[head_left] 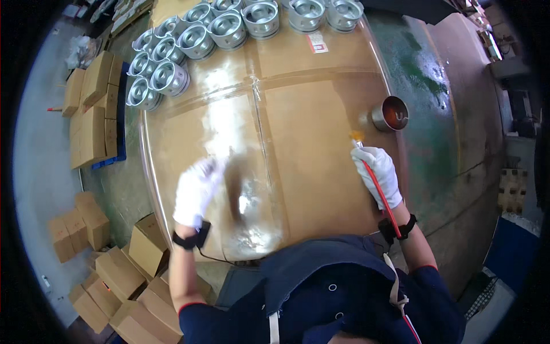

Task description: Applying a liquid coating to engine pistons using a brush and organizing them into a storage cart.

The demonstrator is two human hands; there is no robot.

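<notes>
Shiny cylindrical metal parts fill the far left; nearer, the white-gloved left hand blurs, its grip unclear. Right, over the worktop, the right hand clamps a slim red brush, tip just beyond, near a smooth metal cup.

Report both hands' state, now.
Left hand: motion-blurred; cannot tell whether its grip is open or closed, or holding anything.
Right hand: closed, holding a red-handled brush.
</notes>
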